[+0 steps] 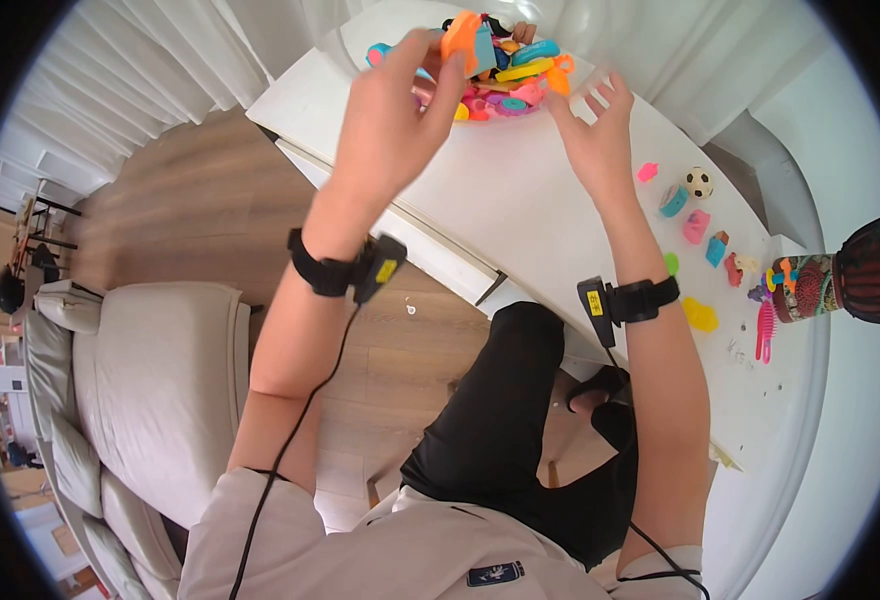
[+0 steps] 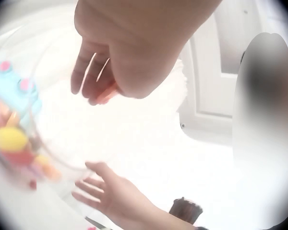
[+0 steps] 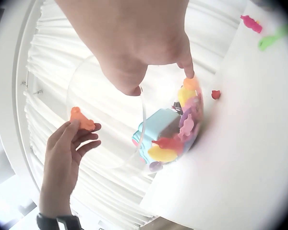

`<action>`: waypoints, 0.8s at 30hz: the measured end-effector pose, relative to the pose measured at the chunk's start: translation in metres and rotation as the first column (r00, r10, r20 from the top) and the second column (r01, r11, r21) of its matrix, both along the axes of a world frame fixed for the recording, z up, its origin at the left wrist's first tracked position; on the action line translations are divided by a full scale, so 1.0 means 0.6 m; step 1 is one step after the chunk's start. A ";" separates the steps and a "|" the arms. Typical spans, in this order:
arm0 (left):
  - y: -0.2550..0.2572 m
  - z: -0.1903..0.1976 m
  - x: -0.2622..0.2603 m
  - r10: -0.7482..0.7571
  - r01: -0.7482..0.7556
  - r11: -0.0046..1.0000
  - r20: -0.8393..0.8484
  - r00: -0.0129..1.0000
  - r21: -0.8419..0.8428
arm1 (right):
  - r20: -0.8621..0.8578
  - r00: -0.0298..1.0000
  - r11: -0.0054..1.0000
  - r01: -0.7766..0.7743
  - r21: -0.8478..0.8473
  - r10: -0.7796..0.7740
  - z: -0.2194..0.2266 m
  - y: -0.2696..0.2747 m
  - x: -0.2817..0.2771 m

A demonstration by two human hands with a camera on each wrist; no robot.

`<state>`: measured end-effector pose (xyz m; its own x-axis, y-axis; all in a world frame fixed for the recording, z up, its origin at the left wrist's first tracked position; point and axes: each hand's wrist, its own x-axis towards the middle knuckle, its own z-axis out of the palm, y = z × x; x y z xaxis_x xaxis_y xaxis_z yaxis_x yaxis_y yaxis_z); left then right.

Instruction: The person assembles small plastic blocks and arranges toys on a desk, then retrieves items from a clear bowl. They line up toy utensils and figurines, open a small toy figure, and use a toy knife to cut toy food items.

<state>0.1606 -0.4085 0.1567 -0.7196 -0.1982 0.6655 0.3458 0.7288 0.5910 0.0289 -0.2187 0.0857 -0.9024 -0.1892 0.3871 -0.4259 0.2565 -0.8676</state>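
Orange toy [image 3: 82, 120] between left fingers [image 3: 90, 137], right fingers [image 1: 618, 95] wide, yellow wrist labels [image 1: 596, 303] illegible

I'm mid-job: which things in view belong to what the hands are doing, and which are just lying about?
In the job: orange toy, pinched by the left hand; clear bowl; heaped toys inside it; right hand, close to the bowl.

Apparently just lying about: soccer ball, pink comb, beige sofa.

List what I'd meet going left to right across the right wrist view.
Orange piece in the left hand, light blue toy, small red piece, bright pink toy, green toy.
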 end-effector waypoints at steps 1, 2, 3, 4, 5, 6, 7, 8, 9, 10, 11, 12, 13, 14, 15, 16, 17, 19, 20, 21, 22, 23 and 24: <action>-0.009 0.011 -0.007 0.002 -0.002 1.000 0.001 1.000 -0.001 | 0.016 1.000 1.000 0.005 -0.008 -0.005 -0.003 0.002 0.011; -0.022 0.019 -0.018 0.075 -0.065 0.983 0.052 0.996 -0.174 | 0.032 0.999 1.000 0.011 -0.016 -0.010 -0.006 0.003 0.021; -0.033 0.024 -0.029 0.154 -0.114 0.932 0.090 0.984 -0.345 | 0.035 0.999 1.000 0.011 -0.019 -0.010 -0.012 0.005 0.028; -0.043 0.027 -0.038 0.200 -0.129 0.882 0.113 0.973 -0.453 | 0.034 0.999 0.999 0.003 -0.050 -0.002 -0.020 0.006 0.035; -0.051 0.030 -0.044 0.198 -0.124 0.880 0.117 0.973 -0.458 | 0.034 0.999 0.997 -0.002 -0.081 0.005 -0.029 0.008 0.041; -0.059 0.033 -0.048 0.224 -0.058 0.826 0.232 0.947 -0.561 | 0.039 0.999 0.996 0.001 -0.085 0.003 -0.038 0.010 0.048; -0.068 0.034 -0.055 0.262 0.021 0.761 0.337 0.904 -0.648 | 0.013 1.000 0.992 -0.007 -0.123 0.009 -0.047 0.011 0.054; -0.079 0.026 -0.072 0.260 0.029 0.757 0.343 0.903 -0.653 | -0.009 1.000 0.987 -0.013 -0.161 0.012 -0.055 0.011 0.057; -0.091 0.011 -0.087 0.246 0.085 0.681 0.337 0.909 -0.727 | 0.000 1.000 0.986 -0.010 -0.165 0.010 -0.061 0.010 0.061; -0.102 -0.004 -0.104 0.230 0.137 0.596 0.331 0.915 -0.791 | 0.001 1.000 0.982 -0.009 -0.188 0.009 -0.066 0.009 0.065; -0.101 -0.005 -0.118 0.228 0.143 0.594 0.336 0.914 -0.792 | 0.001 1.000 0.978 -0.006 -0.210 0.006 -0.070 0.010 0.068; -0.098 -0.006 -0.133 0.252 0.206 0.537 0.389 0.886 -0.818 | 0.004 1.000 0.977 -0.001 -0.212 0.002 -0.072 0.010 0.069; -0.094 -0.008 -0.146 0.280 0.270 0.478 0.436 0.855 -0.836 | 0.003 1.000 0.977 -0.012 -0.213 0.013 -0.073 0.011 0.070; -0.089 -0.009 -0.153 0.277 0.273 0.475 0.436 0.856 -0.837 | 0.002 1.000 0.976 -0.023 -0.215 0.023 -0.074 0.012 0.071; -0.085 -0.009 -0.159 0.302 0.297 0.458 0.461 0.834 -0.838 | 0.001 1.000 0.976 -0.018 -0.217 0.018 -0.075 0.013 0.071; -0.081 -0.009 -0.164 0.329 0.322 0.442 0.485 0.810 -0.837 | -0.005 1.000 0.978 -0.022 -0.206 0.022 -0.075 0.014 0.071; -0.087 -0.013 -0.170 0.327 0.324 0.439 0.485 0.811 -0.838 | -0.011 1.000 0.981 -0.027 -0.194 0.026 -0.074 0.014 0.071; -0.103 -0.020 -0.176 0.182 0.363 0.501 0.506 0.843 -0.785 | -0.012 1.000 0.981 -0.027 -0.190 0.025 -0.073 0.014 0.072; -0.091 -0.010 -0.174 0.181 0.366 0.499 0.507 0.843 -0.786 | -0.010 1.000 0.982 -0.031 -0.185 0.029 -0.072 0.015 0.073; -0.073 0.005 -0.170 0.267 0.423 0.520 0.611 0.745 -0.742 | -0.009 1.000 0.982 -0.027 -0.187 0.026 -0.074 0.017 0.072; -0.062 0.016 -0.167 0.347 0.470 0.546 0.698 0.626 -0.693 | -0.006 0.999 0.981 -0.033 -0.192 0.033 -0.074 0.017 0.070; -0.066 0.007 -0.165 0.348 0.471 0.544 0.698 0.626 -0.694 | -0.004 0.999 0.979 -0.040 -0.198 0.040 -0.075 0.017 0.070; -0.073 -0.010 -0.160 0.159 0.470 0.596 0.669 0.726 -0.652 | -0.005 0.999 0.979 -0.040 -0.201 0.040 -0.077 0.016 0.070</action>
